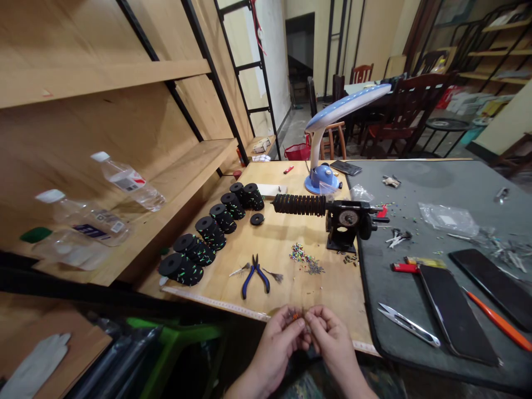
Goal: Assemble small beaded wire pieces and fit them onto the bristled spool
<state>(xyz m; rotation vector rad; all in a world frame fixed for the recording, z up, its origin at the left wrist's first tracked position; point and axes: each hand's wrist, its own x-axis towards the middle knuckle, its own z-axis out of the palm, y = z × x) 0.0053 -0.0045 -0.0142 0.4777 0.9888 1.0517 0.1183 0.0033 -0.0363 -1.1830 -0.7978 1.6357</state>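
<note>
My left hand [279,339] and my right hand [330,335] meet at the table's front edge, fingertips pinched together. A small bright orange bit [295,317] shows at the fingers of my left hand; its kind is too small to tell. What my right fingertips pinch is hidden. Just beyond lie blue-handled pliers [255,275] with their handles spread. A pile of coloured beads [299,253] and a heap of small grey metal pieces [315,267] lie on the wood. Behind them stands a black hand-cranked device [348,221] with a dark coil-wrapped shaft [300,204].
Several stacks of black foam discs [182,268] line the table's left side. A blue lamp [322,178] stands at the back. On the grey mat [399,299] are thread snips [409,325], phones [457,316] and an orange-handled tool [499,320]. Bottles [135,183] tilt on the left shelf.
</note>
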